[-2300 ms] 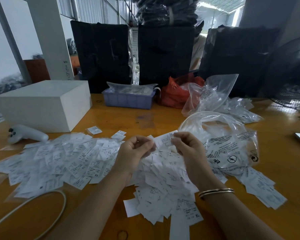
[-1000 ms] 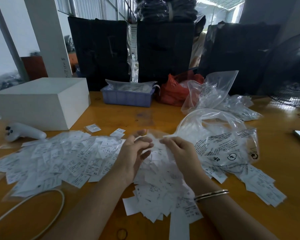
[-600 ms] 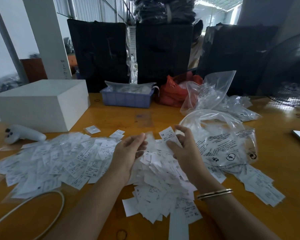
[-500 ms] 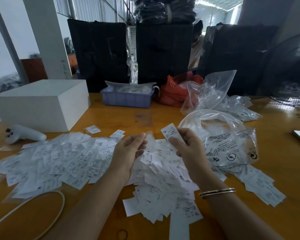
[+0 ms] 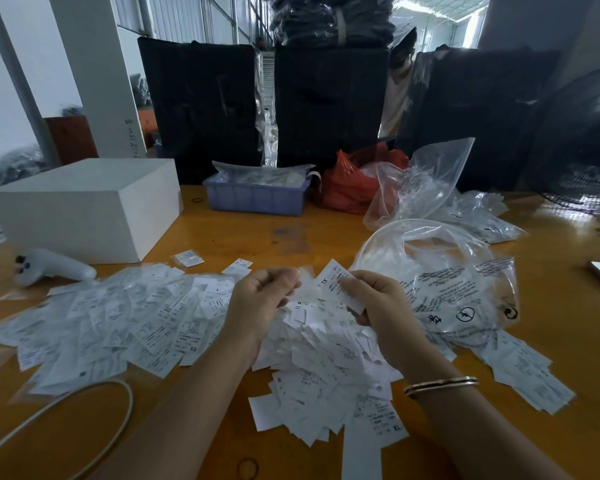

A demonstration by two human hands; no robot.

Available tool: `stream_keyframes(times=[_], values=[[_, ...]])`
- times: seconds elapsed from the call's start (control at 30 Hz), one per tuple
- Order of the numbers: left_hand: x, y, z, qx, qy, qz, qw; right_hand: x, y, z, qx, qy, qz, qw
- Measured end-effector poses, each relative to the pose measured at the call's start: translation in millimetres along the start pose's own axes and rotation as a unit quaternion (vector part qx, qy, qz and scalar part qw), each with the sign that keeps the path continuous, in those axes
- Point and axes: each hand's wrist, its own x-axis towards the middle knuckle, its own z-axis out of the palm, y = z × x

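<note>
Wooden table [image 5: 326, 233] | right hand [image 5: 378, 303] pinches XL label [image 5: 336, 285] | left hand [image 5: 260, 299] curled just beside, hold unclear

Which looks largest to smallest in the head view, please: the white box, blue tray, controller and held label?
1. White box
2. Blue tray
3. Controller and held label look alike; the label is nearer the camera, so unranked.

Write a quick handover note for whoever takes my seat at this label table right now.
Left hand: fingers curled, pinching what looks like a clear sleeve, blurred.
Right hand: pinches an XL label above the loose label pile.
Done, apparently: sleeved labels spread out on the left.
Left: the held label is not in the sleeve yet; the loose pile and the small stack on the right remain.
</note>
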Motion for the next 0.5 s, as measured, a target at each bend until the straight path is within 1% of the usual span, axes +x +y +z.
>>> stream_keyframes(times=[0.13, 0.3, 0.4, 0.5], values=[[0.8, -1.4, 0.0, 0.026, 0.0, 0.021, 0.999, 0.1, 1.7, -0.3, -0.01, -0.029, 0.006, 1.0], [-0.4, -1.6, 1.2, 0.036, -0.015, 0.033, 0.999, -0.6, 5.1, 1.7, -0.071, -0.051, 0.012, 0.996], [-1.0, -2.2, 2.2, 0.056, -0.04, 0.036, 0.997, 0.1, 5.4, 2.6, -0.151, -0.059, -0.001, 0.987], [-0.9, -2.7, 3.7, 0.089, -0.074, 0.043, 0.992, -0.4, 5.7, 4.2, -0.244, -0.07, -0.043, 0.966]])
